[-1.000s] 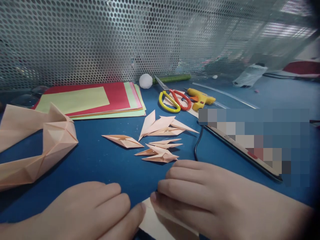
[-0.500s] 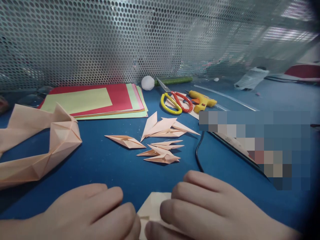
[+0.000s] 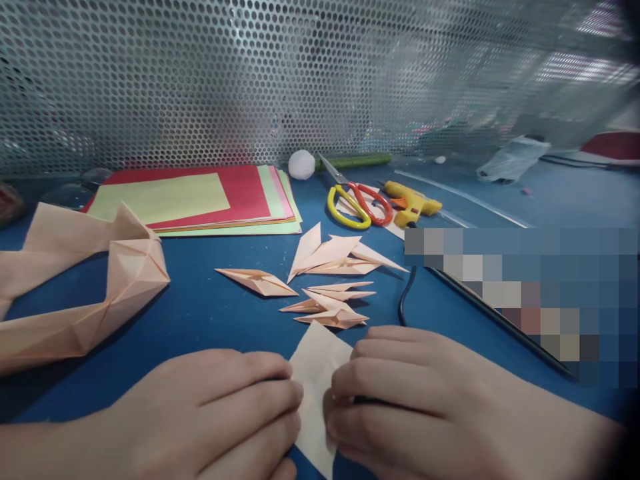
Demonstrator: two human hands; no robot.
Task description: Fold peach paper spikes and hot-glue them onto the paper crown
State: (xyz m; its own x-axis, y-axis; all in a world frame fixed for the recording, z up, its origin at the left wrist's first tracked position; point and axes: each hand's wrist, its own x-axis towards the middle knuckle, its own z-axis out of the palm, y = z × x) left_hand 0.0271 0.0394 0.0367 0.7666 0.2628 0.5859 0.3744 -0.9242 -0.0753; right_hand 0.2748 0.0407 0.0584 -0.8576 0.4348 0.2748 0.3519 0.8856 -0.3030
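Note:
A small pale peach sheet of paper (image 3: pixel 316 393) lies cornerwise between my hands at the front of the blue table. My left hand (image 3: pixel 235 410) grips its left edge with curled fingers. On the opposite edge, my right hand (image 3: pixel 400 393) has its fingers bent over the paper; both thumbs are mostly hidden. Just beyond are folded pointed paper pieces (image 3: pixel 333 310), and behind them a pile of similar pieces (image 3: pixel 330 255). One separate folded piece (image 3: pixel 260 283) rests to their left.
At left stands a large folded paper form (image 3: pixel 135 267). Coloured paper sheets (image 3: pixel 250 193) are stacked at the back, near a white ball (image 3: pixel 301 165), scissors (image 3: pixel 350 203) and a yellow glue gun (image 3: pixel 415 203). A black cable (image 3: pixel 405 297) runs beside a pixelated, dark-edged flat object (image 3: pixel 505 319). Perforated metal (image 3: pixel 200 87) rises behind.
Both hands have moved slightly away from me, and more of the paper shows between them. It now lies with a corner pointing forward. The view has shifted a little.

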